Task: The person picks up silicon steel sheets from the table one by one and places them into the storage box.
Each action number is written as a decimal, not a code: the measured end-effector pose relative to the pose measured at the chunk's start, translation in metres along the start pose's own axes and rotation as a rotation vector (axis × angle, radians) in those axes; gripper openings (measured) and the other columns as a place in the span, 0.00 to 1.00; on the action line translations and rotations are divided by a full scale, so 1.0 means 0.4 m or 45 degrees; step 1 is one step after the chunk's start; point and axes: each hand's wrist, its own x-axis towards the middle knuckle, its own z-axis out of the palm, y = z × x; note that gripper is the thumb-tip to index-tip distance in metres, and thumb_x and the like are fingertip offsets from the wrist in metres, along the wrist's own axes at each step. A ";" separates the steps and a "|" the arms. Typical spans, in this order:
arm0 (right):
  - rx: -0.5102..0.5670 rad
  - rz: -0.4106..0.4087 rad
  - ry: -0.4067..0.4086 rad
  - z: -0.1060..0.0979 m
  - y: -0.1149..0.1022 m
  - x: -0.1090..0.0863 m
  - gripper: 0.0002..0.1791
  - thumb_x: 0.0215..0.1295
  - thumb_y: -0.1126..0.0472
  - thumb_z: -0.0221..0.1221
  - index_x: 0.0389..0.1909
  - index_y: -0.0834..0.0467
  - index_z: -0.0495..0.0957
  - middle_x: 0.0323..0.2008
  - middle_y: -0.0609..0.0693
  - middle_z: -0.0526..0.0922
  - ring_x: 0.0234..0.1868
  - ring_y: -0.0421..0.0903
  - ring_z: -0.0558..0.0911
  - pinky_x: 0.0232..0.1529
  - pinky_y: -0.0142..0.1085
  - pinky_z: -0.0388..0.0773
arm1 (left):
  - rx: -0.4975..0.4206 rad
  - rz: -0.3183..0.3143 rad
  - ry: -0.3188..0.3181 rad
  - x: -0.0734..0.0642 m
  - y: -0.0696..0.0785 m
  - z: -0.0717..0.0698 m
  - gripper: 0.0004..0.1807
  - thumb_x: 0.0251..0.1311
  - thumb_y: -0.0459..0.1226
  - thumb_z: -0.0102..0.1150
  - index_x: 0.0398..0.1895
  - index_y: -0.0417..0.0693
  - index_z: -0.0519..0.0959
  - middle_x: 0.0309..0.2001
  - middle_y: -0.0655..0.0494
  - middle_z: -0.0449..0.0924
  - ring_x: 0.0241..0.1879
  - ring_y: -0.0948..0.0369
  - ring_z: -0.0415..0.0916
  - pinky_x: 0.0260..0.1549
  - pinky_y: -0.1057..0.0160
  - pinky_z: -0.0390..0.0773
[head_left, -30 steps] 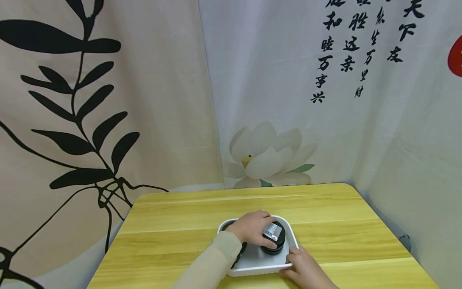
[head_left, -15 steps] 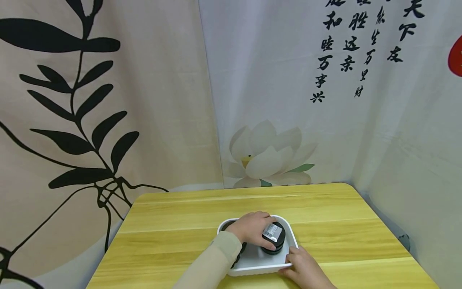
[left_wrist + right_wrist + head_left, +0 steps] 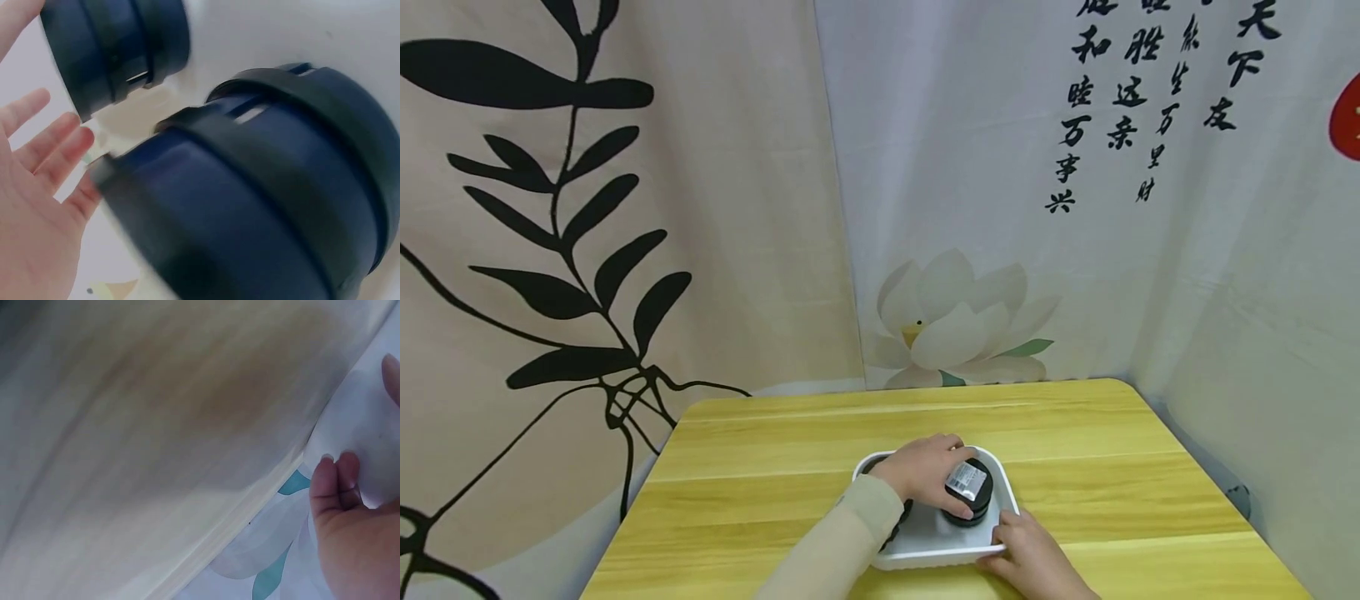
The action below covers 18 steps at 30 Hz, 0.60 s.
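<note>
A white tray on the table holds two dark ribbed cylinders; I cannot tell their kind. One dark cylinder, with a white printed label on top, is at the tray's right side. Reaching over the tray, my left hand grips this labelled cylinder between thumb and fingers. In the left wrist view, its banded side shows between them, and the second dark cylinder fills the lower right. From the head, that one is partly hidden under my left hand. My right hand pinches the tray's front right corner.
A yellow wood-grain table lies under the tray, with rounded far corners. Behind it hangs a pale curtain printed with dark leaves, a lotus and black characters. Another pale curtain stretch runs along the right.
</note>
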 end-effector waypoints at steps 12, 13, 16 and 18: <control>0.078 -0.060 0.011 -0.001 0.036 -0.002 0.14 0.47 0.48 0.77 0.27 0.44 0.81 0.33 0.33 0.75 0.35 0.32 0.71 0.35 0.34 0.72 | -0.002 -0.116 0.098 -0.049 -0.011 -0.054 0.39 0.60 0.67 0.59 0.71 0.62 0.69 0.63 0.61 0.74 0.58 0.63 0.75 0.59 0.61 0.76; 0.092 -0.062 0.011 -0.003 0.038 -0.004 0.15 0.46 0.47 0.77 0.29 0.44 0.81 0.34 0.32 0.76 0.36 0.32 0.71 0.36 0.34 0.73 | 0.003 -0.126 0.124 -0.057 -0.014 -0.055 0.38 0.62 0.65 0.58 0.71 0.60 0.70 0.62 0.60 0.75 0.58 0.63 0.76 0.58 0.61 0.76; 0.099 -0.069 0.011 -0.009 0.044 -0.008 0.20 0.44 0.45 0.78 0.35 0.45 0.81 0.37 0.34 0.78 0.39 0.34 0.74 0.40 0.37 0.76 | 0.061 -0.141 0.207 -0.082 -0.023 -0.051 0.32 0.67 0.62 0.54 0.68 0.57 0.73 0.60 0.59 0.78 0.57 0.62 0.77 0.58 0.61 0.77; 0.088 -0.071 0.007 -0.015 0.047 -0.013 0.23 0.44 0.43 0.78 0.40 0.46 0.82 0.41 0.35 0.80 0.42 0.36 0.77 0.44 0.39 0.78 | 0.095 -0.141 0.265 -0.098 -0.029 -0.044 0.28 0.70 0.59 0.53 0.65 0.55 0.75 0.57 0.59 0.79 0.55 0.62 0.79 0.56 0.60 0.78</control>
